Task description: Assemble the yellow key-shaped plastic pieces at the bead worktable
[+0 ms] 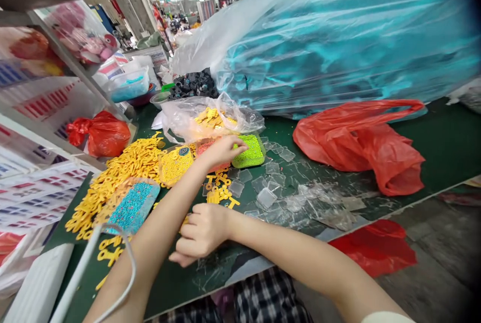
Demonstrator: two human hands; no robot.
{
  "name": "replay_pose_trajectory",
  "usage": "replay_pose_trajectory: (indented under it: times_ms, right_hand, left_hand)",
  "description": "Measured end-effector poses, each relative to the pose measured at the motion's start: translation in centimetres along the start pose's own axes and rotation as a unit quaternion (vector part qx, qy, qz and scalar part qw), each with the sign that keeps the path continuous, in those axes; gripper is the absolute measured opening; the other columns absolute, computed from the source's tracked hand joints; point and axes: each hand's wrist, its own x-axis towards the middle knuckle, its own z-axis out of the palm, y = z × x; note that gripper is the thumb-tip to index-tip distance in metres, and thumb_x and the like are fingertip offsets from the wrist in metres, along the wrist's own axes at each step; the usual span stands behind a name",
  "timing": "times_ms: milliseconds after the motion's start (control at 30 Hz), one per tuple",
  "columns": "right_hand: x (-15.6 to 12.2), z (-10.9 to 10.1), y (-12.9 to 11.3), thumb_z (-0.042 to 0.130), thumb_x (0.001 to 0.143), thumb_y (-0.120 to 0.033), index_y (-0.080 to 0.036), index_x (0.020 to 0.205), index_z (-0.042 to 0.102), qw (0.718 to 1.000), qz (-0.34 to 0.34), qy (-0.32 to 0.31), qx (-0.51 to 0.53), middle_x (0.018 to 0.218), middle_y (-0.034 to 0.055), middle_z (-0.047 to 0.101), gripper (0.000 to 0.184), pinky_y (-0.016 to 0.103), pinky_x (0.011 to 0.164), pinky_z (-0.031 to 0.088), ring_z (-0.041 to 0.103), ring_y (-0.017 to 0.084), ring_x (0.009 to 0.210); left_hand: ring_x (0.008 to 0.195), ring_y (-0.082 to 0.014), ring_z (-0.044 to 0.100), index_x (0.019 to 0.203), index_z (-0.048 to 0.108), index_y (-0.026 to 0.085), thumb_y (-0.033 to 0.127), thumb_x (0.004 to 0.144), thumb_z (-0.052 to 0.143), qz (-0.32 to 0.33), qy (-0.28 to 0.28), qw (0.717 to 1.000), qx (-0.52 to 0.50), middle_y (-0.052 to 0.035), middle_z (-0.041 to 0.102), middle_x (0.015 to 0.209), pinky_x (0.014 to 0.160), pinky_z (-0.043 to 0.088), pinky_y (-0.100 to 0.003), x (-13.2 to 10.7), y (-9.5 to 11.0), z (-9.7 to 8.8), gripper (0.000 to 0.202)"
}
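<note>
Left hand over left edge of box, green beads below; cannot tell whether pinching. Right hand curled, grip hidden.

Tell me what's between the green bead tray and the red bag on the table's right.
The head view shows small clear plastic pieces on the tabletop between the green bead tray and red bag.

Smooth plastic yellow pieces, glossy clear plastic squares, crinkled plastic red bag, seemingly smooth green tabletop.
</note>
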Motion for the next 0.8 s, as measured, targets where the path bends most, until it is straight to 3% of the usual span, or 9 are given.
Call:
replay_pose_trajectory:
  times_ms: [100,167,333,500,667,800]
  right_hand:
    - [0.3,0.5,-0.8,0.048,0.089,-0.058,-0.021,0.053,0.042,0.997,-0.066,0.038,0.014,0.042,-0.0102,0.026,0.052,0.024,0.044,0.026,0.025,0.008,0.036]
    - [0.4,0.9,-1.1,0.047,0.088,-0.063,-0.022,0.054,0.042,0.995,-0.083,0.058,0.009,0.043,-0.0104,0.025,0.054,0.024,0.044,0.027,0.024,0.008,0.036]
    - [0.4,1.3,-1.1,0.045,0.087,-0.068,-0.022,0.054,0.041,0.994,-0.079,0.075,-0.009,0.043,-0.0098,0.028,0.056,0.023,0.044,0.029,0.025,0.008,0.036]
    - [0.3,1.4,-0.7,0.046,0.087,-0.065,-0.023,0.053,0.036,0.996,-0.061,0.068,-0.011,0.041,-0.0112,0.024,0.055,0.023,0.043,0.028,0.022,0.008,0.035]
    - [-0.1,1.1,-0.3,0.048,0.089,-0.056,-0.023,0.053,0.032,0.994,-0.052,0.090,-0.027,0.041,-0.0106,0.028,0.052,0.024,0.042,0.025,0.025,0.007,0.035]
    - [-0.6,0.1,0.2,0.045,0.092,-0.045,-0.022,0.054,0.040,0.995,-0.026,0.080,-0.055,0.045,-0.0065,0.041,0.045,0.026,0.044,0.025,0.037,0.009,0.040]
  left_hand:
    - [0.094,-0.0195,0.065,0.097,0.072,0.019,0.027,0.088,0.058,0.046,-0.089,0.995,0.001,-0.0058,0.072,0.104,0.085,0.048,-0.029,3.1,0.8,1.7,0.018]
    - [0.092,-0.0205,0.064,0.095,0.072,0.019,0.028,0.083,0.065,0.050,-0.115,0.992,0.013,-0.0058,0.072,0.102,0.085,0.047,-0.029,4.7,0.5,2.7,0.017]
    - [0.095,-0.0237,0.062,0.092,0.072,0.018,0.032,0.070,0.078,0.060,-0.123,0.990,0.025,-0.0070,0.071,0.098,0.088,0.044,-0.032,6.3,-1.1,4.0,0.027]
    - [0.085,-0.0198,0.062,0.079,0.073,0.019,0.024,0.076,0.072,0.075,-0.124,0.989,0.015,-0.0043,0.071,0.087,0.082,0.045,-0.030,6.3,-1.4,4.5,0.007]
    - [0.080,-0.0188,0.060,0.075,0.074,0.018,0.023,0.079,0.072,0.070,-0.076,0.995,0.009,-0.0041,0.067,0.081,0.078,0.044,-0.030,5.1,-0.4,3.6,0.007]
    - [0.085,-0.0180,0.058,0.085,0.075,0.016,0.027,0.087,0.066,0.058,0.076,0.995,-0.017,-0.0053,0.065,0.088,0.082,0.044,-0.031,1.1,1.3,0.5,0.014]
